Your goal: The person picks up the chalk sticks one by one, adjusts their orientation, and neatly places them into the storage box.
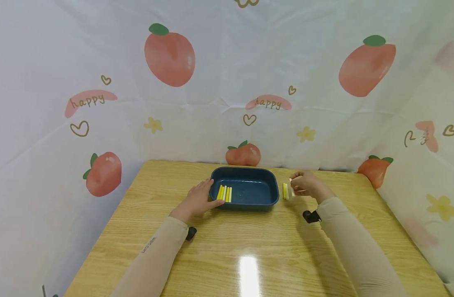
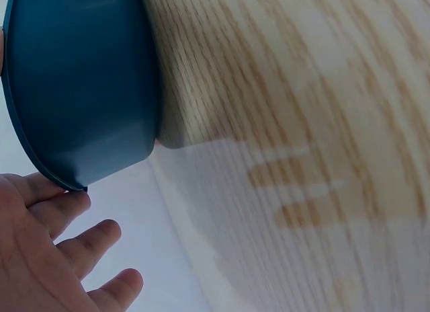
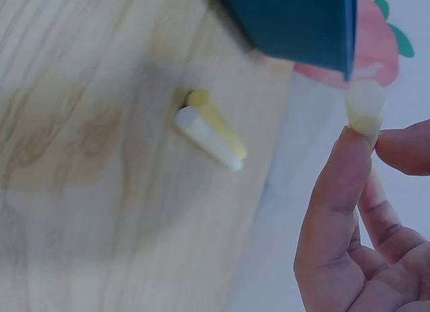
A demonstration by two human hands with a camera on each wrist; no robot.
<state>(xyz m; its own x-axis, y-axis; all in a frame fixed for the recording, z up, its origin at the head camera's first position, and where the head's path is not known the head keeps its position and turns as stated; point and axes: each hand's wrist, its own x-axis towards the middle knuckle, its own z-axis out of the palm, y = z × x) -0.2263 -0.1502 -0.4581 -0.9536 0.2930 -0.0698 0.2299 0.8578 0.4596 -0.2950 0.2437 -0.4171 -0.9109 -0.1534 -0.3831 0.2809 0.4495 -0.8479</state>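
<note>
A dark blue plastic tub (image 1: 254,206) stands on the table, with several yellow and white chalk sticks (image 1: 225,194) side by side at its left end. My left hand (image 1: 200,197) holds that end, thumb on the near rim and fingers at the left edge. In the left wrist view its fingertips (image 2: 75,202) meet the rim while the other fingers spread loosely. Right of the tub, my right hand (image 1: 306,185) pinches a white chalk stick (image 3: 366,110) between thumb and forefinger. Below it lie a yellow chalk stick (image 3: 220,122) and a white one (image 3: 208,138), close together.
The wood-grain table (image 1: 219,247) runs back to a white cloth (image 1: 219,82) printed with fruit, which hangs behind and along the sides. Both forearms reach in from the front, each with a small black device (image 1: 310,216) at the wrist.
</note>
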